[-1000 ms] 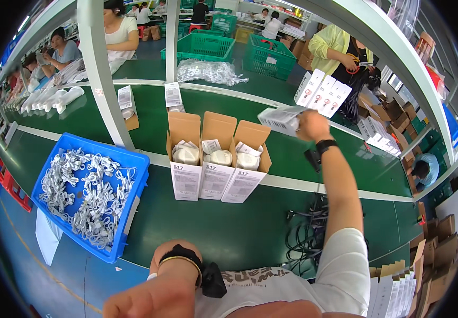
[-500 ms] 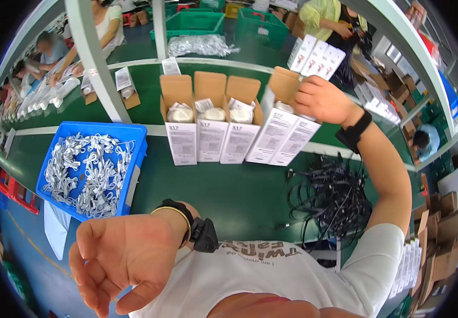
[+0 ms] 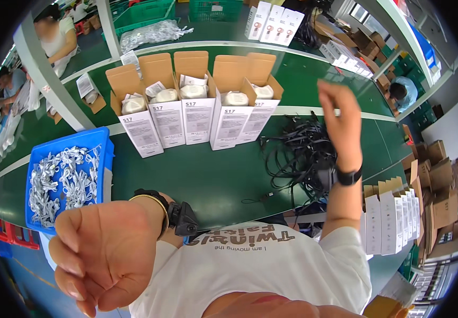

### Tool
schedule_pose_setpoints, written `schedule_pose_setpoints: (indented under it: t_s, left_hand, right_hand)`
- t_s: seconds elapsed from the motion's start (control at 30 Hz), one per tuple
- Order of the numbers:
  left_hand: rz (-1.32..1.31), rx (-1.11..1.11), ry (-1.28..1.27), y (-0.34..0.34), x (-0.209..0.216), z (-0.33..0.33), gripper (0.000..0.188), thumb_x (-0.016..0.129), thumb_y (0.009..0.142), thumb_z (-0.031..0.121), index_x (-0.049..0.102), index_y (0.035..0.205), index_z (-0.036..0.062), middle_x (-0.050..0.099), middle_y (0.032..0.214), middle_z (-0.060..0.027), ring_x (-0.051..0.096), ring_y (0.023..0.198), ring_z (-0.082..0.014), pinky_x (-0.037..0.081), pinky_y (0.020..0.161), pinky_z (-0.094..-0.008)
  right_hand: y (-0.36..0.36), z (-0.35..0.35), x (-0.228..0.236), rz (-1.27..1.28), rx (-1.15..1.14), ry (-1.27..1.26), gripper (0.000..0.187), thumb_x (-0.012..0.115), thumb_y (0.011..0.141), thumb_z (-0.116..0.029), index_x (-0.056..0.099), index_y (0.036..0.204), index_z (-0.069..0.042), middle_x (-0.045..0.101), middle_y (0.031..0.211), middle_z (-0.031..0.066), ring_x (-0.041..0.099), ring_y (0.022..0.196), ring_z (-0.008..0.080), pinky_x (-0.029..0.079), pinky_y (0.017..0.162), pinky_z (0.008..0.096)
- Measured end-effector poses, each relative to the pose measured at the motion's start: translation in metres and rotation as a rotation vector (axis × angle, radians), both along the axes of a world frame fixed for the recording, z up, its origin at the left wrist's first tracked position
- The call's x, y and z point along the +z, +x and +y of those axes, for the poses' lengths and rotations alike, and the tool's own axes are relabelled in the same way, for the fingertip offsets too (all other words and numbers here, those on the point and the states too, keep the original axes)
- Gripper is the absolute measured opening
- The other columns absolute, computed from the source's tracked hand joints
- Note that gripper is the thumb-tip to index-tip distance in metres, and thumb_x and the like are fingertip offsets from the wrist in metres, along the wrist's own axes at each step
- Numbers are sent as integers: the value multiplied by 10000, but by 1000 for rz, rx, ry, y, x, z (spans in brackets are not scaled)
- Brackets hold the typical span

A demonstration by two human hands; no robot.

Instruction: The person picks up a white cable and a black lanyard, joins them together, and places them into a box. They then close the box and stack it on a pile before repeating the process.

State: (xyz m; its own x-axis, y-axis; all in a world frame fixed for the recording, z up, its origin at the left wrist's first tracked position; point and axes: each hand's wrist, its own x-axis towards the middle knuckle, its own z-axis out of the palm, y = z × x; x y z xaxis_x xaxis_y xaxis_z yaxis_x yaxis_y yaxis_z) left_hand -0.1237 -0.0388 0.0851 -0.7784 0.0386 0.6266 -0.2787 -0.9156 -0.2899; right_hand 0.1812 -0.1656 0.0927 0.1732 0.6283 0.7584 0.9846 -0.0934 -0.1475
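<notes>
Several white cardboard boxes (image 3: pixel 198 124) stand in a row on the green table, their brown inner flaps up. Each holds a rounded white device (image 3: pixel 193 91), and folded paper slips (image 3: pixel 155 89) show in some. My right hand (image 3: pixel 344 119) is raised to the right of the row, near a heap of black cables (image 3: pixel 300 153); it is slightly blurred, with fingers stretched and nothing visible in it. At the lower left, my left hand (image 3: pixel 107 252) hangs palm up with loosely curled, parted fingers and holds nothing. It is nearest the blue tray (image 3: pixel 107 146) of bundled white cables (image 3: pixel 78 183).
Finished-looking white boxes (image 3: pixel 271 24) stand on the far bench beside clear plastic bags (image 3: pixel 152 34). More white boxes (image 3: pixel 390 217) stand at the right. A metal post (image 3: pixel 49 79) rises at the left. Other people work beyond, including one in white (image 3: pixel 62 45).
My right hand has left the rightmost box and moved right, toward the black cables. The view has shifted rightward. My left hand keeps its curled, palm-up pose.
</notes>
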Motion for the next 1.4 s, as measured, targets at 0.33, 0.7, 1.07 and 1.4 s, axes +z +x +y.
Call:
schedule_pose_setpoints:
  t_s: [0.33,0.7,1.07,1.4]
  left_hand:
    - [1371,-235,200,67,-2,-10,252,580,822,77,602,1072,53,605,818,-93,550,657,-211,395,545,-308]
    - [2173,-568,92,181,-110,-48,103,575,877,96,639,938,44,591,911,-99,568,863,-279,461,754,-372]
    - [1849,-549,-187,159,-49,-37,105,560,901,121,588,919,21,581,908,-85,557,836,-214,460,693,-326]
    - [1732,-1066,-572,118,-40,-10,197,553,933,225,617,908,41,552,710,24,509,619,-68,408,560,-213]
  right_hand:
    - [-28,-107,-131,614,-47,-601,238,682,751,-38,646,986,-38,583,835,103,590,725,221,463,625,322]
    - [-36,-90,-105,346,12,124,110,643,778,34,639,873,-22,606,870,83,581,723,188,454,608,268]
    - [-27,-94,-136,487,77,111,88,640,795,16,628,874,-20,614,872,92,589,761,247,474,664,302]
    - [-32,-95,-141,380,41,-44,583,736,741,-141,506,1268,-47,458,1316,175,467,1173,343,399,966,413]
